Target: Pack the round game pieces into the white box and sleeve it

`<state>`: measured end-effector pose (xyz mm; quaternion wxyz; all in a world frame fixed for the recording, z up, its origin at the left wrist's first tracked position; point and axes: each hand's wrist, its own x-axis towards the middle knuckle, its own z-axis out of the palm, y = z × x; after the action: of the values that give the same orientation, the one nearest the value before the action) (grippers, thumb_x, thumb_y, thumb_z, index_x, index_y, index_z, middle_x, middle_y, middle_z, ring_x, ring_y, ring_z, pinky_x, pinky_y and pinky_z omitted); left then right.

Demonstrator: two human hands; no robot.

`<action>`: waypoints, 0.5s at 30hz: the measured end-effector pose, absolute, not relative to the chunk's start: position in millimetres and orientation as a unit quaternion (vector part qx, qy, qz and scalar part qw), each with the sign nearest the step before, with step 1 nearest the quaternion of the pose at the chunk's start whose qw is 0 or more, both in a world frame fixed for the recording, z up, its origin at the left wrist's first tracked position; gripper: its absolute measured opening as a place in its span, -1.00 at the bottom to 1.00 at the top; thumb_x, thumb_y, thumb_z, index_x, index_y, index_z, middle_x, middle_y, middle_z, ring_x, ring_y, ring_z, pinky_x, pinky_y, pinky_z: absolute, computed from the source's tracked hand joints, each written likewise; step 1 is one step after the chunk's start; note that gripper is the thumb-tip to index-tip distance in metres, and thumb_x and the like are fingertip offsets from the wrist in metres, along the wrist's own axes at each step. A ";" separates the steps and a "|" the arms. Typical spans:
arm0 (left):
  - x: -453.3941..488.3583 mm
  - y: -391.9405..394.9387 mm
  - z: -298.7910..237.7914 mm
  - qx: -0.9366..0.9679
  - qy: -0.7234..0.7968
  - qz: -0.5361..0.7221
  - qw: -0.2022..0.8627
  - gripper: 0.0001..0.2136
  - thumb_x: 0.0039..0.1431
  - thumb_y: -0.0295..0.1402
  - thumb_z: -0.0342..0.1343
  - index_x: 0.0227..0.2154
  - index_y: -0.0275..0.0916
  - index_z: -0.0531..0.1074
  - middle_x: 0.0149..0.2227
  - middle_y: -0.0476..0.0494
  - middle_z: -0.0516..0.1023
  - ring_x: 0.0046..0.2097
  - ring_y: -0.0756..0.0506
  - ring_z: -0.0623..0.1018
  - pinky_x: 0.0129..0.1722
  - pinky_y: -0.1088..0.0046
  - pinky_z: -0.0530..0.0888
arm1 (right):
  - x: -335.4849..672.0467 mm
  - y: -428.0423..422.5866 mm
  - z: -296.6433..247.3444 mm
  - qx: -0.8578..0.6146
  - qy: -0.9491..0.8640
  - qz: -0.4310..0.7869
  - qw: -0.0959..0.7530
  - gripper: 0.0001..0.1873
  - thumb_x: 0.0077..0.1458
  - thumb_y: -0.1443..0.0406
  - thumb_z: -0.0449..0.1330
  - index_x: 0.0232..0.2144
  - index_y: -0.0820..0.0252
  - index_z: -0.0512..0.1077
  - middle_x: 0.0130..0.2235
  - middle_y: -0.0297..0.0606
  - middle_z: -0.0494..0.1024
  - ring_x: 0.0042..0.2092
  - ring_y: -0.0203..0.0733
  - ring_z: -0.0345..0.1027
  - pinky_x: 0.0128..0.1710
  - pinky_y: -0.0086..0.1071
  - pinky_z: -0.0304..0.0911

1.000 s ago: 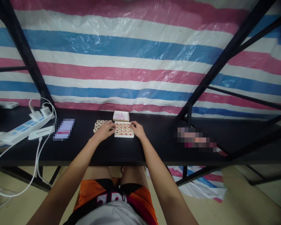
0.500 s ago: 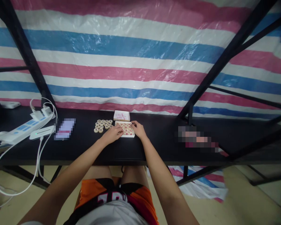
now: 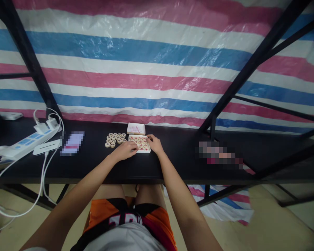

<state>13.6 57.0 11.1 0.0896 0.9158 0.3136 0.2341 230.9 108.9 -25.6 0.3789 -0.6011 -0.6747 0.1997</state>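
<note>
A shallow white box [image 3: 143, 151] lies open on the black table, filled with rows of round Chinese chess pieces [image 3: 139, 141] bearing red characters. My left hand [image 3: 126, 150] bends over the box's near left corner, its curled fingers against that side. At the right rim, my right hand [image 3: 154, 143] grips the edge, thumb and fingers closed round it. More round pieces with dark characters [image 3: 114, 138] lie loosely grouped on the tabletop, left of the box; my left hand hides part of the nearest ones.
Behind the open box sits a box lid [image 3: 136, 128] with pink print. Farther left are a phone [image 3: 73, 143], a white device [image 3: 45, 147] and a power strip [image 3: 26, 143] with looping cables. A blurred-out object [image 3: 219, 154] lies to the right. Black metal posts [image 3: 211, 127] frame the table.
My left fingers have drawn back slightly toward the near left corner of the box, baring more red pieces. My right hand stays at the right rim.
</note>
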 end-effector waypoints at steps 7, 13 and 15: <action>13.1 55.7 13.1 0.915 0.314 0.240 0.084 -0.82 0.20 -0.40 -0.02 -0.34 -0.24 0.50 -0.30 -0.12 0.51 -0.20 -0.07 0.48 -0.13 0.40 0.36 | 230.8 108.4 -25.9 -0.599 -0.676 0.199 0.380 -0.72 0.09 0.27 0.06 -0.14 0.12 0.44 -0.28 -0.28 0.57 -0.21 -0.20 0.42 -0.14 -0.38 0.22; 11.4 55.2 13.7 0.909 0.322 0.254 0.069 -0.80 0.20 -0.36 -0.02 -0.27 -0.23 0.51 -0.23 -0.15 0.50 -0.11 -0.10 0.45 -0.05 0.34 0.36 | 231.0 108.9 -27.2 -0.599 -0.676 0.193 0.384 -0.72 0.08 0.26 0.06 -0.16 0.12 0.45 -0.30 -0.29 0.56 -0.24 -0.22 0.41 -0.16 -0.38 0.22; 11.4 55.2 12.9 0.912 0.321 0.246 0.066 -0.78 0.20 -0.33 0.00 -0.20 -0.22 0.51 -0.14 -0.17 0.50 -0.04 -0.12 0.43 0.00 0.31 0.33 | 231.4 109.7 -28.4 -0.596 -0.676 0.195 0.386 -0.72 0.08 0.27 0.06 -0.16 0.12 0.45 -0.30 -0.30 0.56 -0.25 -0.22 0.41 -0.16 -0.39 0.22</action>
<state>11.4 55.2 12.9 0.0665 0.9123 0.3205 0.2461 231.4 109.7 -28.4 0.3857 -0.5963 -0.6765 0.1952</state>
